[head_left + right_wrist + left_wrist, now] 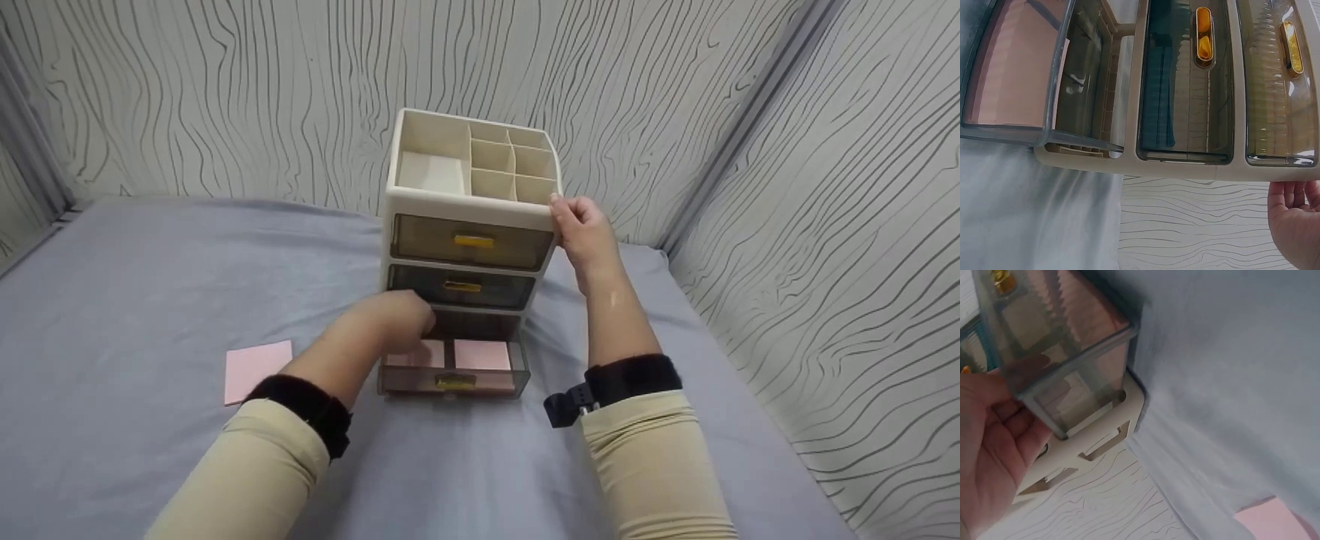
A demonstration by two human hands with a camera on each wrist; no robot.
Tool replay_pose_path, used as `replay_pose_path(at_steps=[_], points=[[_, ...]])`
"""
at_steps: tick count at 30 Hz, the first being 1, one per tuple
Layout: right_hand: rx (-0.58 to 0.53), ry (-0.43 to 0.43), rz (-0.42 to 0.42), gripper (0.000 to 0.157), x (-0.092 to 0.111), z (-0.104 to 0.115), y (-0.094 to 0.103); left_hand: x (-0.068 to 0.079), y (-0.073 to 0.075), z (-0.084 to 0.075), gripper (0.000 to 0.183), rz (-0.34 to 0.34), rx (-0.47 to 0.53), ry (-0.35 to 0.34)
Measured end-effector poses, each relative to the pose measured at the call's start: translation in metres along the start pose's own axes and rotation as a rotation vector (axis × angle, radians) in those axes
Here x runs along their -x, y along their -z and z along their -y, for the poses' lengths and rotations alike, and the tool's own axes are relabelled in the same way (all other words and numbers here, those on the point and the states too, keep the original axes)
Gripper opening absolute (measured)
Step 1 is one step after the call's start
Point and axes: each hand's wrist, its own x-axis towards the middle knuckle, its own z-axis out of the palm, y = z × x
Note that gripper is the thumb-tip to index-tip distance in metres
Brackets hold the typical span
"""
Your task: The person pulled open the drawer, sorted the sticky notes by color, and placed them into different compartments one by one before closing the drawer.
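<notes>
A cream desktop drawer organizer (480, 201) stands on the cloth, its smoky see-through bottom drawer (487, 382) pulled out. Two pink paper stacks (481, 355) lie side by side in that drawer. My left hand (394, 319) is over the drawer's left part; in the left wrist view its fingers (1027, 433) bend at the drawer's side wall, some showing through the plastic. I cannot tell whether they pinch anything. My right hand (589, 229) grips the organizer's upper right corner, thumb on the top edge and fingers along the side.
Another pink paper stack (255, 371) lies on the grey cloth (135, 300) left of the organizer. Two closed drawers with gold handles (474, 241) sit above the open one. Divided compartments (493, 156) form the top. A wood-patterned wall (262, 90) rises behind.
</notes>
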Motion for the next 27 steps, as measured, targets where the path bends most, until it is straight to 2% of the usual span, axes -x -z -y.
replay_pose_path(at_steps=[5, 12, 17, 19, 21, 27], points=[[-0.021, 0.008, 0.016, 0.022, -0.001, -0.001, 0.001, 0.010, 0.006, 0.011, 0.015, -0.090, 0.016, -0.094], [0.032, 0.000, 0.016, 0.026, 0.000, 0.000, 0.002, 0.028, 0.012, 0.036, 0.008, -0.243, 0.030, -0.237], [0.058, -0.008, 0.023, 0.028, 0.000, 0.000, 0.002, 0.043, 0.013, 0.063, 0.011, -0.326, 0.024, -0.275], [0.047, -0.005, 0.025, 0.028, 0.000, 0.001, 0.002, 0.049, 0.012, 0.074, 0.013, -0.309, 0.016, -0.249], [0.043, -0.004, 0.025, 0.027, 0.000, 0.001, 0.002, 0.055, 0.009, 0.083, 0.017, -0.249, 0.016, -0.187], [0.028, -0.003, 0.033, 0.027, 0.000, 0.001, 0.002, 0.071, -0.006, 0.104, 0.031, 0.004, 0.090, 0.117]])
